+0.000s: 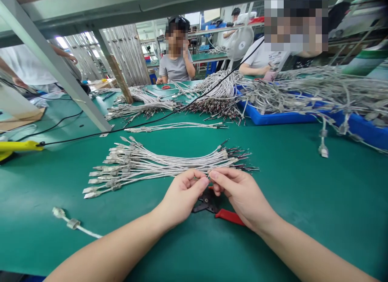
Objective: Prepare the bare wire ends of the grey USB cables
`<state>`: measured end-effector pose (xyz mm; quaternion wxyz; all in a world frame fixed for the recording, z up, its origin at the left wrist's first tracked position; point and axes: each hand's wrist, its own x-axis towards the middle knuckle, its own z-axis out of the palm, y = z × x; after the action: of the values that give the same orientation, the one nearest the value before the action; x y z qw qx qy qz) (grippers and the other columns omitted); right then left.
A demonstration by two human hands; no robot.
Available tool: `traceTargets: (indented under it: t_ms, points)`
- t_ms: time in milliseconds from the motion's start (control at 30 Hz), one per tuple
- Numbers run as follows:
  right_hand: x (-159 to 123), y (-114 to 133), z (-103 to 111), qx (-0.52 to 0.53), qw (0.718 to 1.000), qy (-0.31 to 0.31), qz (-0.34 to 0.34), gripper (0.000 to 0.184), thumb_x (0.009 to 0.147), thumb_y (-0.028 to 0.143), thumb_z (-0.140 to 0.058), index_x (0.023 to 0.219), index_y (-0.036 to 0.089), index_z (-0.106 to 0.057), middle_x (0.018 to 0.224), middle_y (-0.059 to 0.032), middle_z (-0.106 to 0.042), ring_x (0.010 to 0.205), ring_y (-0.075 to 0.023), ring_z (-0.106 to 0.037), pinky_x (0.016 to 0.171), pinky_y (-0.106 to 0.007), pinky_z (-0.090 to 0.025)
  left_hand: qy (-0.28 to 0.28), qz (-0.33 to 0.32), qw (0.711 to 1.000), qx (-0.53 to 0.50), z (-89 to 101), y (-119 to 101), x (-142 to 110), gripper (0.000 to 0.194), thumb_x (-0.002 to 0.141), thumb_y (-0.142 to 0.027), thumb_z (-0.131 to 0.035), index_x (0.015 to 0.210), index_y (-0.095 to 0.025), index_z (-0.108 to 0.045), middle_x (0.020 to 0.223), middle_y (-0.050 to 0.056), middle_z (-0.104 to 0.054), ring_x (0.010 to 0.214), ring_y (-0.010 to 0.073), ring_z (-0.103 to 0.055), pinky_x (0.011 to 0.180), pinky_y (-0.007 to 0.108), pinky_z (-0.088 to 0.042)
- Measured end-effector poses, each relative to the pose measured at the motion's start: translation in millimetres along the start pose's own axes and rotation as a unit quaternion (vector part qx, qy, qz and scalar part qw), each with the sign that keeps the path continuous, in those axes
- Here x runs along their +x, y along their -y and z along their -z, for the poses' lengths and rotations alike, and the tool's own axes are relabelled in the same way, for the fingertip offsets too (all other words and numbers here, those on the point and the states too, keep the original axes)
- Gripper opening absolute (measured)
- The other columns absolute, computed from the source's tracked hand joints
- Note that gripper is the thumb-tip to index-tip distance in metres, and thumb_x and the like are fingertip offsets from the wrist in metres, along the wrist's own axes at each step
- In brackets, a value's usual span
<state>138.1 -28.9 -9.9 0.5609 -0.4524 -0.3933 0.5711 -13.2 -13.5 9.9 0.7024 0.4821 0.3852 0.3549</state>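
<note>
My left hand (184,195) is closed in a pinch, thumb against forefinger. Its tips almost meet those of my right hand (239,191), which pinches too. Between them shows a tiny bit of wire, apparently the end of a white USB cable (86,232) that passes out of sight under my left forearm; its plug lies at the lower left. Beneath my hands are wire strippers (232,216) with red handles, partly covered by my right hand. Just beyond, a bundle of white USB cables (169,163) lies with plugs to the left and dark wire ends to the right.
Blue trays (269,119) heaped with cables stand at the right. More cable piles (215,94) lie farther back. A black cord (145,123) crosses the green table (303,185) from a yellow tool (21,146). A metal post (60,64) rises at left. Co-workers sit opposite.
</note>
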Motion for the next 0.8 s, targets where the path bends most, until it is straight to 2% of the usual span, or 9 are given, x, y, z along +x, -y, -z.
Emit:
traceTargets:
  t_ms: [200,267,433,533,600,700,800]
  points:
    - [-0.9,-0.9,3.3,-0.031,0.999,0.02,0.007,0.017,0.077,0.034,-0.078,0.082,0.018,-0.078,0.063,-0.0014,-0.062,0.059,-0.0131,-0.051,0.057,-0.027,-0.04,-0.002,0.019,0.999,-0.026,-0.1,-0.7,-1.2,0.045,0.07,-0.057,-0.074,0.081,-0.016,-0.057,0.046,-0.013,-0.024,0.038,0.0015,-0.011,0.037,0.018,-0.006]
    - [-0.9,-1.6,3.5,-0.038,0.999,0.025,0.004,0.017,0.077,0.034,-0.077,0.083,0.018,-0.078,0.063,-0.0011,-0.062,0.059,-0.0133,-0.05,0.058,-0.028,-0.04,-0.003,0.032,0.999,-0.031,1.4,1.6,-0.9,0.043,0.073,-0.055,-0.073,0.082,-0.017,-0.056,0.047,-0.013,-0.028,0.038,0.0017,-0.014,0.036,0.017,-0.009]
    - [-0.3,-1.5,1.9,-0.045,0.999,0.026,0.003,0.019,0.079,0.036,-0.075,0.077,0.017,-0.075,0.063,-0.0017,-0.061,0.06,-0.0141,-0.05,0.058,-0.028,-0.039,0.003,0.038,0.999,0.016,3.3,5.6,1.1,0.034,0.08,-0.047,-0.068,0.077,-0.015,-0.06,0.058,-0.004,-0.05,0.041,0.0033,-0.033,0.038,0.017,-0.023]
    - [-0.2,-1.4,0.8,-0.042,0.999,0.01,0.003,0.021,0.078,0.037,-0.077,0.076,0.016,-0.073,0.062,-0.0017,-0.06,0.059,-0.014,-0.05,0.058,-0.028,-0.039,0.011,0.031,0.999,0.031,2.3,3.6,0.9,0.032,0.081,-0.044,-0.066,0.075,-0.012,-0.064,0.062,-0.001,-0.055,0.043,0.0027,-0.032,0.041,0.018,-0.024]
    - [-0.9,-1.8,0.3,-0.038,0.999,0.001,0.005,0.022,0.077,0.037,-0.078,0.077,0.016,-0.073,0.062,-0.0014,-0.06,0.059,-0.0138,-0.049,0.058,-0.027,-0.039,0.006,0.014,0.999,0.036,1.7,2.2,0.2,0.03,0.08,-0.042,-0.066,0.082,-0.012,-0.066,0.063,0.0,-0.06,0.043,0.0032,-0.034,0.042,0.019,-0.025]
    - [-2.8,-2.4,-0.4,-0.03,1.0,-0.003,0.001,0.022,0.078,0.038,-0.077,0.077,0.017,-0.073,0.06,-0.0003,-0.059,0.058,-0.0132,-0.049,0.058,-0.027,-0.039,-0.02,-0.003,0.999,0.032,1.3,2.4,-0.6,0.028,0.079,-0.04,-0.068,0.085,-0.014,-0.06,0.061,0.0,-0.063,0.043,0.0045,-0.038,0.044,0.019,-0.026]
    - [-3.8,-2.2,-0.7,-0.022,1.0,0.002,-0.012,0.022,0.079,0.037,-0.077,0.074,0.017,-0.072,0.059,0.0006,-0.056,0.058,-0.0125,-0.048,0.059,-0.026,-0.039,-0.04,-0.018,0.999,0.025,0.9,4.5,-0.4,0.029,0.078,-0.04,-0.07,0.078,-0.015,-0.055,0.058,-0.001,-0.061,0.045,0.0047,-0.04,0.044,0.018,-0.026]
